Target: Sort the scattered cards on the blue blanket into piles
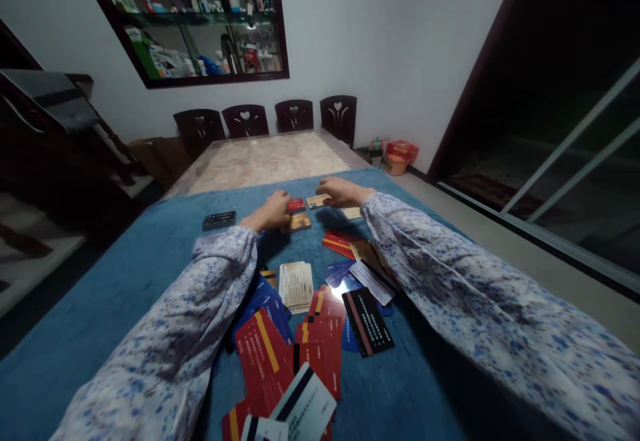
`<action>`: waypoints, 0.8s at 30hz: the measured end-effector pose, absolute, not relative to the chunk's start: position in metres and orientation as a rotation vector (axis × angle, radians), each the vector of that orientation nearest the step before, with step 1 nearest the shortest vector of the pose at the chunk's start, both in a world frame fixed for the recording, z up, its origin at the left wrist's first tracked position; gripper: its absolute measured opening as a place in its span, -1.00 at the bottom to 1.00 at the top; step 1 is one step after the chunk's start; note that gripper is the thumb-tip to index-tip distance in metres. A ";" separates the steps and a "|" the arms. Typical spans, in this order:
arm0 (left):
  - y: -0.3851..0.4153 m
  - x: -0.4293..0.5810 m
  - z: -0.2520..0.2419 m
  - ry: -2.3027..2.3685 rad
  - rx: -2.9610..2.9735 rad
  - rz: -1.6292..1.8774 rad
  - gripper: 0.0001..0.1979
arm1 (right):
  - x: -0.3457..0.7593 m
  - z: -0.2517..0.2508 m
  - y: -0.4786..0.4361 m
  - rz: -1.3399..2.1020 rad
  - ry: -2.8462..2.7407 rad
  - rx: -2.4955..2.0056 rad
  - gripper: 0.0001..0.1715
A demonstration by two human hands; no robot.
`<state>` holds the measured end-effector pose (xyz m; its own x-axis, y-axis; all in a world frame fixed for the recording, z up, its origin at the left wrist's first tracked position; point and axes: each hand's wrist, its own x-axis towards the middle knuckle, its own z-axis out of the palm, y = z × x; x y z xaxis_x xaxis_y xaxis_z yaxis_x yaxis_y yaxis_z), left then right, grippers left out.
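My left hand (pixel 273 212) reaches to the far part of the blue cloth, its curled fingers at the left edge of a red card (pixel 297 205). A gold card (pixel 299 222) lies just nearer, beside the same hand. My right hand (pixel 343 192) has its fingers bent down on the right end of a yellowish card (pixel 316 201); its fingertips partly hide that card. Under the right wrist, a pale yellow card (pixel 352 213) shows in part. Left of my left hand lies a black card (pixel 219 220), with a lilac card (pixel 207 244) partly behind the sleeve.
Nearer me spread overlapping red cards (pixel 257 354), white striped cards (pixel 306 401), a cream stack (pixel 296 286), blue cards (pixel 267 301) and a black striped card (pixel 367 321). The blue cloth (pixel 125 281) covers the near part of a marble-patterned table (pixel 270 154). Dark chairs (pixel 245 121) stand beyond.
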<state>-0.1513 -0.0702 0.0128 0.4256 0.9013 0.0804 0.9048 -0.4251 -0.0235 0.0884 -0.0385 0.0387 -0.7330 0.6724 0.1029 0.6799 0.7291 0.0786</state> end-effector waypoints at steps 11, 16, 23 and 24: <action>-0.108 -0.113 0.003 -1.393 -2.755 -0.289 -0.61 | 0.134 0.027 -0.084 -0.167 -2.803 -1.175 -0.63; -0.119 -0.095 -0.001 -1.300 -2.827 -0.311 -0.64 | 0.157 0.013 -0.099 -0.140 -2.758 -1.157 -0.68; -0.143 -0.061 -0.004 -1.156 -2.879 -0.234 -0.62 | 0.188 -0.001 -0.123 -0.105 -2.683 -1.287 -0.66; -0.147 -0.056 -0.004 -1.130 -2.883 -0.200 -0.62 | 0.193 -0.003 -0.126 -0.106 -2.672 -1.296 -0.67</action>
<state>-0.0558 -0.1468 -0.0037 0.7266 0.6739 0.1336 0.6789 -0.7342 0.0111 0.1927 -0.1264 -0.0032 -0.6078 0.7726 0.1835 0.7847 0.6198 -0.0103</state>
